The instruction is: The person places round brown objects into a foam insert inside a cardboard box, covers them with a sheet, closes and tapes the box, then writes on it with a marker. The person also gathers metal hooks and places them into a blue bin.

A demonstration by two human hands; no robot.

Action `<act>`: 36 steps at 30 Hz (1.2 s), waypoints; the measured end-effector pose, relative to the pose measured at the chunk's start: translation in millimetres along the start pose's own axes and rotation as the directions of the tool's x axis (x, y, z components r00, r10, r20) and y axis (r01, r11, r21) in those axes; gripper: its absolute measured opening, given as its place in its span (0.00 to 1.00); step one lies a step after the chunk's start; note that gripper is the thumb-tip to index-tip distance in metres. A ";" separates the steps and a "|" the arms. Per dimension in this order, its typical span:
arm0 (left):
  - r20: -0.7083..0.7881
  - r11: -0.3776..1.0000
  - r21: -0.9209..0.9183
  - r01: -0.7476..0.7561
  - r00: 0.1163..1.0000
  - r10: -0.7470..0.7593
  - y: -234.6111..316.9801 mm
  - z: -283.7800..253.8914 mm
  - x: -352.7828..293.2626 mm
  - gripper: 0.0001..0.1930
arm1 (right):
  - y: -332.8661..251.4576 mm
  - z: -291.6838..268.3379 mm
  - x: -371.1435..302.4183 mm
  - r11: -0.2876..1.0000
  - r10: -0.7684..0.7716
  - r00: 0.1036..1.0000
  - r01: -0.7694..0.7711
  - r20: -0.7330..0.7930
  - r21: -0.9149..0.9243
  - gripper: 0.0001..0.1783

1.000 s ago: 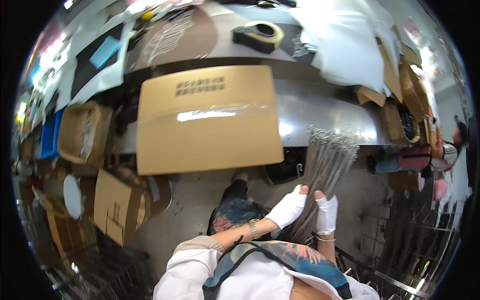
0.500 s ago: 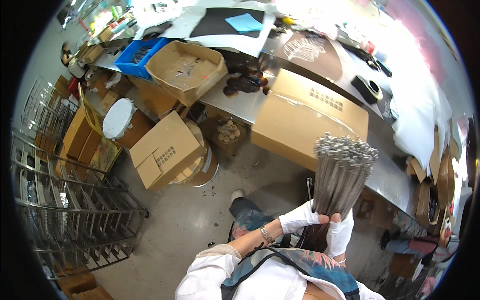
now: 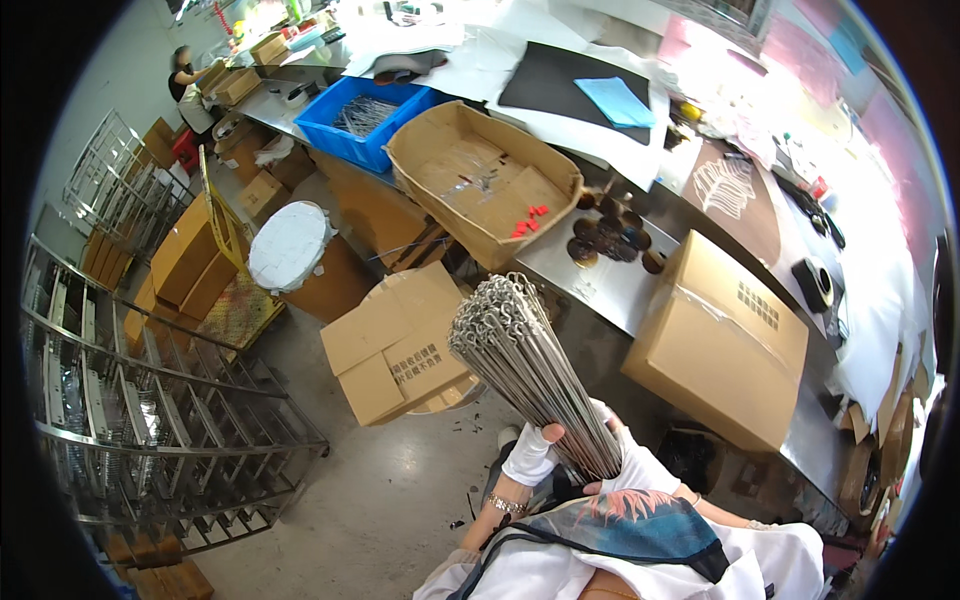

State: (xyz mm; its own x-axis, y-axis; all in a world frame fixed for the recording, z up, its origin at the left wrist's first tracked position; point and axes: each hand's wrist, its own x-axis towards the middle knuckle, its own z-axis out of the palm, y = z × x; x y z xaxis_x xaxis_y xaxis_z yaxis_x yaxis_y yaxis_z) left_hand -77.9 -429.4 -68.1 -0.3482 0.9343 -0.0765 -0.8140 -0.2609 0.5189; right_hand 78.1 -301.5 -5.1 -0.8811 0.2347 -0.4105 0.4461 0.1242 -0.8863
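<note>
A thick bundle of thin metal rods (image 3: 545, 375) with looped ends stands tilted in front of me, its looped ends up and leaning to the left. My left hand (image 3: 530, 458), in a white glove with bare fingertips, is closed round the bundle's left side low down. My right hand (image 3: 642, 468), gloved the same way, is closed on the lower right side. The rods' bottom ends are hidden behind my hands and the patterned apron (image 3: 640, 530). Beyond the bundle is an open carton (image 3: 420, 165) holding small red pieces and a few loose thin bits.
A closed cardboard box (image 3: 720, 350) sits on the metal bench at right, beside dark round discs (image 3: 625, 240). A blue bin (image 3: 375, 155) holds similar rods. Left are a flapped carton (image 3: 390, 340), a white-topped drum (image 3: 290, 245) and a metal rack (image 3: 170, 420). A person stands far left.
My view has swung, so the bench things sit farther right. The bundle has come away from beside the box and now tilts left, still in both hands.
</note>
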 end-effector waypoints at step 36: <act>-0.693 0.780 0.614 -0.123 0.388 0.607 641.8 -329.7 425.4 0.37 | -383.2 -48.6 901.9 0.912 -0.213 0.853 0.349 0.477 -0.217 0.44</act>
State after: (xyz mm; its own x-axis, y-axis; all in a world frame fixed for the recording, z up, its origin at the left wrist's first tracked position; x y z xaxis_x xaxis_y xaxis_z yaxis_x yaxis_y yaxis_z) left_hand -901.8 -279.5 -48.3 -0.9517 0.0361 -0.3050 -0.3066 -0.1689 0.9367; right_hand -879.9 -90.5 -25.3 -0.9213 -0.2857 -0.2636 0.1336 0.4039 -0.9050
